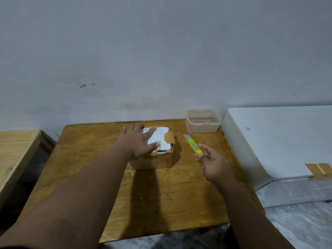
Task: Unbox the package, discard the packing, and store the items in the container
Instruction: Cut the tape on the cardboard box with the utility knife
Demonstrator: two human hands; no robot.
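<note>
Pkg sits mid-table, toward the far edge, still sealed w/ brown tape. I see the left hand flat on its top, fingers spread wide, palm down, gripping nothing, just pressing. Forearm stretched straight out from lower left.

Pkg look: small cardboard box, brown tape around the top edges, extra tape patch crumpled at the top right corner. White shipping label on top, half covered by the fingers. Barcode + small print on it, too blurry to read. No brand legible.

Right hand just right of the pkg, fingers loosely curled, thumb and index tips at the rear end of the box cutter. Can't tell if it's a real pinch or just contact. Cutter is yellow-green w/ grey slider, blade out, pointing away toward the wall.

Clear plastic container at far right corner of the wooden table, lid off, apart from pkg. White slab right of table w/ two tape strips stuck on it.
</note>
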